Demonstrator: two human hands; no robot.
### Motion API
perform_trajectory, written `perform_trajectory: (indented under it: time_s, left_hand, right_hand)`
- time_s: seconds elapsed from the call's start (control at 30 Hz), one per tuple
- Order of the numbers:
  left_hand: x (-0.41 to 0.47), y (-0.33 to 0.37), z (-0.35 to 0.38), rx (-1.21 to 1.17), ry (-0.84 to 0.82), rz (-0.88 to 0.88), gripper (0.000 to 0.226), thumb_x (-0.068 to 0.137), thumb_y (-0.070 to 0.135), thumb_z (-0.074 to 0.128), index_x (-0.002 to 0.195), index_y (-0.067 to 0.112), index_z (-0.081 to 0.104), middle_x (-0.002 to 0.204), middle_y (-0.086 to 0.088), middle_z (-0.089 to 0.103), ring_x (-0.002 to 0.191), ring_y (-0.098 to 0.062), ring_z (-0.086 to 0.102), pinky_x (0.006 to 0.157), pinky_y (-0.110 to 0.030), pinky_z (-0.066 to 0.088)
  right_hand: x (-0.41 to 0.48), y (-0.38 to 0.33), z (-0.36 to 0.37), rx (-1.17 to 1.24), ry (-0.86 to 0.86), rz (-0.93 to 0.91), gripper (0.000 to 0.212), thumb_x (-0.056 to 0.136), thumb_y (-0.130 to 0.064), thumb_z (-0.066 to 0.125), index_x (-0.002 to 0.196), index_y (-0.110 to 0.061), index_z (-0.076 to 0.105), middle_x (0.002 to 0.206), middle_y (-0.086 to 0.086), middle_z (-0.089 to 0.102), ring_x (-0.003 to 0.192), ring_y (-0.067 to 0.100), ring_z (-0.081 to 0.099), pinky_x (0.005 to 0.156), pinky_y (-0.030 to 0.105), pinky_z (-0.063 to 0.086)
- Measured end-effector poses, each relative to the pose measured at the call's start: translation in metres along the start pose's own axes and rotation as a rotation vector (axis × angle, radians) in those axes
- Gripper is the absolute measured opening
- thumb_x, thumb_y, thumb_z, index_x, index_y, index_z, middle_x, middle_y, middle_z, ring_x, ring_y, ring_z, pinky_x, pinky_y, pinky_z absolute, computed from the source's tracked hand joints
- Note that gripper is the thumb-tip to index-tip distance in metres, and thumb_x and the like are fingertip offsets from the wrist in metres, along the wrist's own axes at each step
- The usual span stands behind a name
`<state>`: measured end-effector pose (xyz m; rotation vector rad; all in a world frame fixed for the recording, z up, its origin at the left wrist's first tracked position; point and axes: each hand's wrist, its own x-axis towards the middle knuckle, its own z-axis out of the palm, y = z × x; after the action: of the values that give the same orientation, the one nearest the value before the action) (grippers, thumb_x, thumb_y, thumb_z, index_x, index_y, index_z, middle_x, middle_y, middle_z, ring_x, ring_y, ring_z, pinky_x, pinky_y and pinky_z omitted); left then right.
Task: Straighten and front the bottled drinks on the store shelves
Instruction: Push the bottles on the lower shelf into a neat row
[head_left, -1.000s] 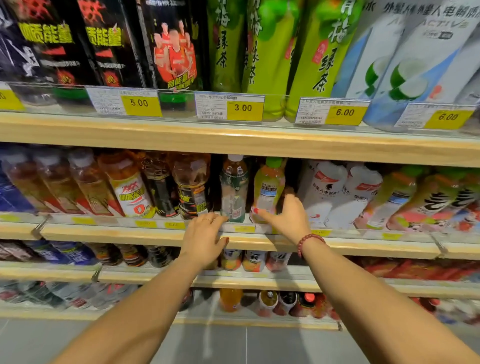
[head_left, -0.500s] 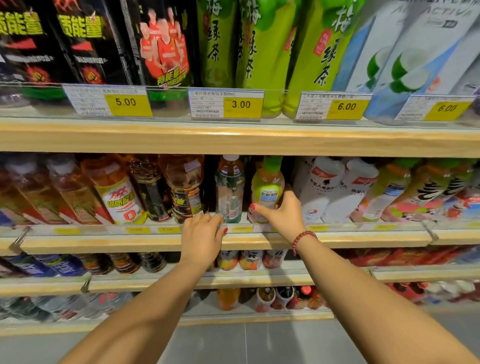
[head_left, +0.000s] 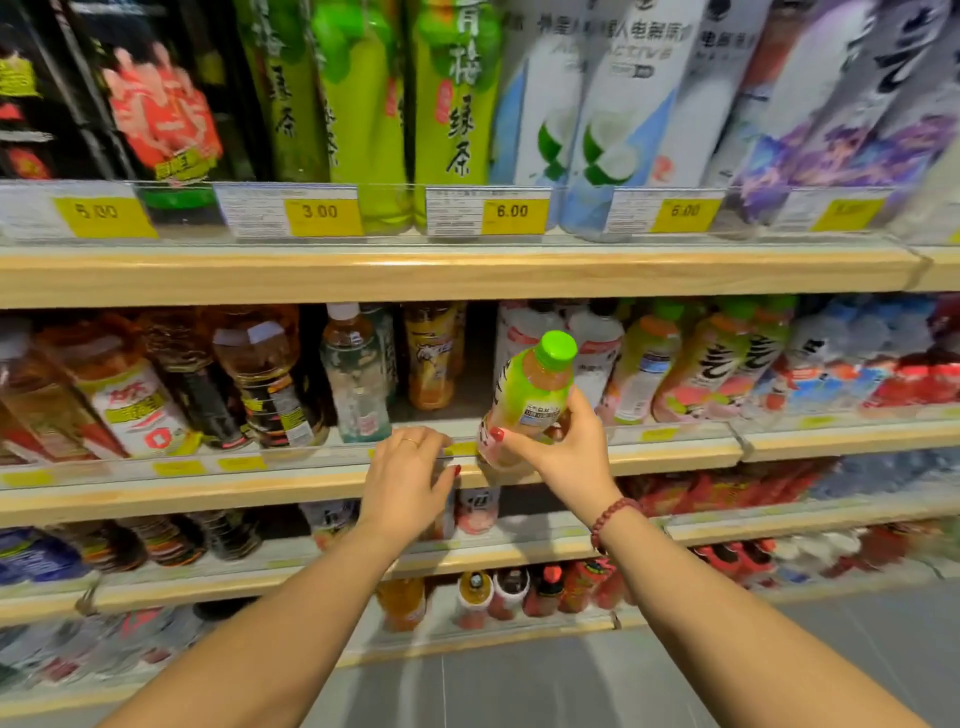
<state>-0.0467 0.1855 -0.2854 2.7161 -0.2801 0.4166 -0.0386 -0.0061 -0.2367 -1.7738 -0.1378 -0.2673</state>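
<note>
Green-capped clear plastic bottle (head_left: 530, 384), pale orange-pink drink inside, green-and-white label with small print. On my feed it sits at centre frame, tilted with the cap up and to the right, out in front of the middle shelf. Right hand (head_left: 563, 449) is grasping it low on the body, thumb on the near face. There's a red bead bracelet (head_left: 615, 517) on that wrist. Left hand (head_left: 410, 478) is released, fingers flat on the clear plastic price rail (head_left: 291, 457), just left of the bottle's base. The base overlaps the light wood shelf edge (head_left: 208, 496).

Behind the bottle I see a dark open slot between a white-capped ribbed clear bottle (head_left: 356, 379) and white-labelled bottles (head_left: 597, 358). A squat orange bottle (head_left: 430, 364) stands deep in that slot. Neighbouring rows are packed tight. Outer parts of the frame are blurred.
</note>
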Motion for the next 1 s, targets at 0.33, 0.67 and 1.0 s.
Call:
perform_trajectory:
  time_s: [0.33,0.67,1.0]
  left_hand:
    - [0.03,0.101,0.05,-0.055,-0.04,0.124,0.035,0.088,0.033,0.064,0.12,0.018,0.062,0.117,-0.001,0.061,0.115,-0.024,0.05,0.096,-0.034,0.036]
    - [0.054,0.12,0.073,0.012,-0.089,-0.001,0.037,0.088,0.036,0.062,0.123,0.024,0.059,0.121,0.002,0.057,0.118,-0.021,0.046,0.095,-0.035,0.035]
    - [0.062,0.111,0.08,-0.02,-0.005,-0.055,0.023,0.089,0.036,0.064,0.107,0.022,0.07,0.102,0.001,0.066,0.103,-0.022,0.052,0.087,-0.035,0.039]
  right_hand:
    - [-0.002,0.021,-0.138,-0.063,0.139,0.077,0.056,0.068,-0.002,0.085,0.113,-0.015,0.055,0.099,-0.003,0.067,0.083,-0.009,0.065,0.07,0.008,0.051]
    - [0.04,0.03,-0.17,-0.076,0.157,0.062,0.047,0.069,-0.002,0.084,0.106,-0.018,0.058,0.093,-0.008,0.068,0.076,-0.012,0.065,0.064,0.007,0.05]
    - [0.061,0.037,-0.164,-0.111,0.16,0.074,0.047,0.069,-0.01,0.085,0.109,-0.015,0.06,0.095,-0.006,0.069,0.084,-0.001,0.066,0.069,0.015,0.055]
